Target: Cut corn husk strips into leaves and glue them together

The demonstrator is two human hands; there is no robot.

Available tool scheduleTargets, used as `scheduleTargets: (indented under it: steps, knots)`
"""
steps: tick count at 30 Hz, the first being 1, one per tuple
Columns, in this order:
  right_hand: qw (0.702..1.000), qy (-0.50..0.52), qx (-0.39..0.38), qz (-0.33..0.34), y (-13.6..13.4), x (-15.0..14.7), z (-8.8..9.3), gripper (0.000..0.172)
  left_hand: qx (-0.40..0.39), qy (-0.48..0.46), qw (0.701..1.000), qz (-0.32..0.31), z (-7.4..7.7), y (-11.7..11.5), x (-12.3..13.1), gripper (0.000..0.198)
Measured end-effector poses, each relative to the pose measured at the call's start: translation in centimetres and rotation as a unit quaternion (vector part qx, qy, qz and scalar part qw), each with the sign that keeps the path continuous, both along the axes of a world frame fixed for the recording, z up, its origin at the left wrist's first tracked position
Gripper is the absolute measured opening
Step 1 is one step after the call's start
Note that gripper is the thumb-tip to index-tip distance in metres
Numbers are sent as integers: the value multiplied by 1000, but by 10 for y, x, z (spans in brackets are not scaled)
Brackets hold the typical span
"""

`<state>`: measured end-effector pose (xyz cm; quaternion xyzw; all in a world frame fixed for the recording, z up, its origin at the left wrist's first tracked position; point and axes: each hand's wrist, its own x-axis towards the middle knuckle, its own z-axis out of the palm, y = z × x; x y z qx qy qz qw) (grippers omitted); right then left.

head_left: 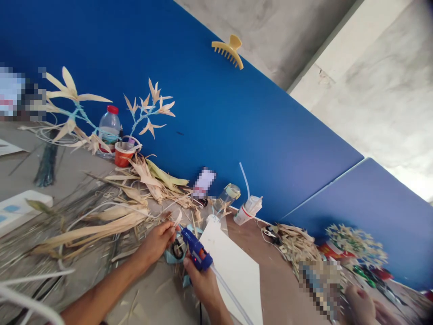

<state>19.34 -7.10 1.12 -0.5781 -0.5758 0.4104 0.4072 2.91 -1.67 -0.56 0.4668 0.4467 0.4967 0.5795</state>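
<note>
My right hand [206, 282] is wrapped around a blue hot glue gun [195, 247], with a clear glue stick [233, 295] running out of its back end. The gun's nozzle points up and left, close to the fingertips of my left hand [161, 238]. Those fingers are pinched on a small pale piece of corn husk [178, 219]. Whether the nozzle touches the husk I cannot tell. Beneath the gun lies a roll of black tape or similar ring [177, 248], partly covered. A white sheet of paper [233, 266] is spread just right of the gun.
Dried corn husks [101, 228] and thin wires cover the left side. Husk flowers [149, 110] stand in a red cup [124, 153] beside a bottle [110, 124]. A lidded jar [230, 194] and white cup [248, 211] line the blue partition [237, 122]. Another person's hand [360, 304] is at right.
</note>
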Motion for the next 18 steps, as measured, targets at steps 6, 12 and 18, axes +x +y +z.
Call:
scheduleTargets:
  steps: [6, 12, 18]
  knots:
    - [1000, -10, -2, -26, 0, 1, 1, 36, 16, 9, 1000, -15, -7, 2, 2, 33]
    - [1000, -29, 4, -6, 1, 0, 0, 28, 29, 13, 999, -17, -13, 5, 2, 29]
    - [999, -46, 4, -14, 3, 2, -3, 26, 31, 5, 999, -25, -18, 7, 4, 31]
